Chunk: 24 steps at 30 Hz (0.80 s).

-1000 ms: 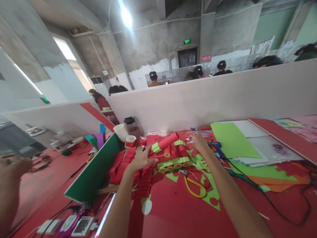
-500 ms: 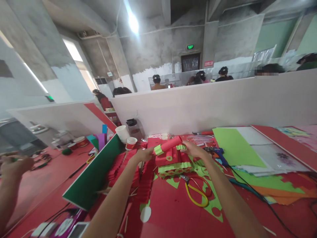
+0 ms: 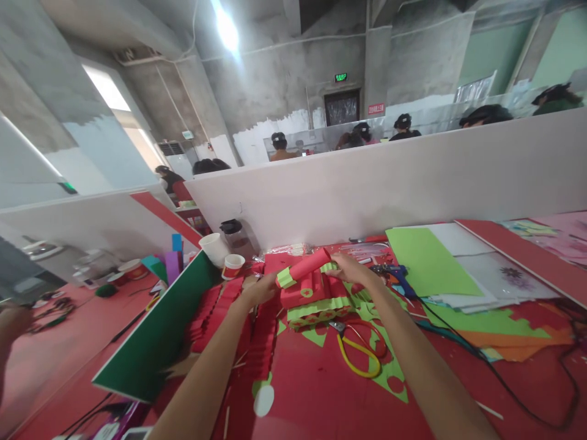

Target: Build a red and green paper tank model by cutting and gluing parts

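Note:
In the head view, a red and green craft model tank (image 3: 298, 297) stands on the red table, with wavy green strips along its side and a red star on a round green piece. A red tube (image 3: 312, 266) with a green wavy band at its left end lies slanted across its top. My left hand (image 3: 262, 289) is closed at the left end of the tube and model. On the other side, my right hand (image 3: 352, 269) grips the model's upper right; some fingertips are hidden. Scissors (image 3: 360, 354) with yellow and red handles lie just in front.
Left of the model are stacked red strips (image 3: 215, 318) and an upright green board (image 3: 151, 336). Behind stand paper cups (image 3: 233, 265) and a dark-lidded jug (image 3: 236, 237). A blue glue gun (image 3: 398, 278) and green sheets (image 3: 435, 263) lie right. A neighbour's hand (image 3: 16, 321) shows far left.
The camera view has shifted slightly, so everything sits further left and a little higher. Both hands stay at the model. The neighbour's hand is now partly out of view.

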Each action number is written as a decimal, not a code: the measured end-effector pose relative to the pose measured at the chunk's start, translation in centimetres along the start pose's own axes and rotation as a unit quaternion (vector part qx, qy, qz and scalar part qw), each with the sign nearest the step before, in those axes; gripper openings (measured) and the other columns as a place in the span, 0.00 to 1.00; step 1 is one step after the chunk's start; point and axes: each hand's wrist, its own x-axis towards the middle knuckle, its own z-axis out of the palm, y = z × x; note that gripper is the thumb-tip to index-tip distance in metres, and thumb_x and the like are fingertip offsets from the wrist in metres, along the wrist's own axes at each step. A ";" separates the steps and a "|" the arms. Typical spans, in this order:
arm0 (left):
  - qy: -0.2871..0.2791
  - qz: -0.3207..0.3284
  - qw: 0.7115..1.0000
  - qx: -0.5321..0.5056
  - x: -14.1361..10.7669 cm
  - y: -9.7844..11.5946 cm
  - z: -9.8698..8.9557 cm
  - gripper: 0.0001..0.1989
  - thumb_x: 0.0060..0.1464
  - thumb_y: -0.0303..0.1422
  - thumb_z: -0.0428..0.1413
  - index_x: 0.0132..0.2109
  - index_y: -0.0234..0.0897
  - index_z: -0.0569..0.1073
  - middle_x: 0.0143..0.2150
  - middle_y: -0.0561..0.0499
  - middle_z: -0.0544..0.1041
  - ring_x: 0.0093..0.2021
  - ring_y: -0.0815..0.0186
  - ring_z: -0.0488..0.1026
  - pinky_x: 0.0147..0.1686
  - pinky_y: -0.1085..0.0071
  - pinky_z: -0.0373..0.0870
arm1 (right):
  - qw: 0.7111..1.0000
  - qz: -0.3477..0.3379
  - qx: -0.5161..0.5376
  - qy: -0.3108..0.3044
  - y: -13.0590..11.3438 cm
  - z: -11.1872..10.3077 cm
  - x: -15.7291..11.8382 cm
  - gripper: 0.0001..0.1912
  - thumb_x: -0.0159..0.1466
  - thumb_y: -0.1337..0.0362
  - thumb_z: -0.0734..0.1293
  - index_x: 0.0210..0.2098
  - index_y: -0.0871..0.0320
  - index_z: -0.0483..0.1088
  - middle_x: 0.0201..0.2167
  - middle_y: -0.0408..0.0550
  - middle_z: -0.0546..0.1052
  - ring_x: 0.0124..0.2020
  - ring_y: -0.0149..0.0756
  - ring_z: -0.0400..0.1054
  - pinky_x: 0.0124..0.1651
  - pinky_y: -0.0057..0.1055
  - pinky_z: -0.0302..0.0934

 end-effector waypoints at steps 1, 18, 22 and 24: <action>-0.014 0.001 1.000 0.013 0.0 0.2 0.1 0.29 0.47 0.35 0.56 0.59 0.38 0.71 0.51 0.42 0.78 0.59 0.45 0.67 0.62 0.50 0.60 | 1.000 0.007 0.000 -0.006 -0.1 0.1 0.1 0.17 0.60 0.60 0.69 0.47 0.61 0.73 0.44 0.56 0.77 0.44 0.45 0.71 0.46 0.33 0.62; 0.052 -0.034 0.998 -0.002 -1.3 0.3 0.7 0.32 0.49 0.36 0.56 0.62 0.37 0.65 0.60 0.41 0.71 0.62 0.50 0.64 0.62 0.54 0.60 | 0.998 0.036 -0.047 0.015 0.2 0.9 0.6 0.19 0.61 0.54 0.68 0.46 0.61 0.74 0.44 0.55 0.78 0.42 0.42 0.72 0.42 0.28 0.61; 0.068 -0.107 0.988 -0.091 -3.7 2.3 -0.3 0.40 0.48 0.38 0.58 0.67 0.39 0.57 0.68 0.37 0.60 0.65 0.48 0.60 0.59 0.53 0.64 | 0.997 0.046 -0.059 0.017 0.6 1.2 0.8 0.21 0.61 0.52 0.68 0.46 0.62 0.73 0.44 0.56 0.77 0.43 0.42 0.71 0.41 0.29 0.60; 0.042 -0.099 0.988 -0.112 -4.8 3.9 -0.3 0.44 0.46 0.38 0.61 0.69 0.43 0.53 0.70 0.40 0.54 0.67 0.49 0.58 0.60 0.55 0.64 | 0.997 0.047 -0.061 0.009 0.7 1.3 0.8 0.22 0.60 0.51 0.68 0.46 0.63 0.73 0.44 0.55 0.77 0.42 0.42 0.71 0.42 0.29 0.60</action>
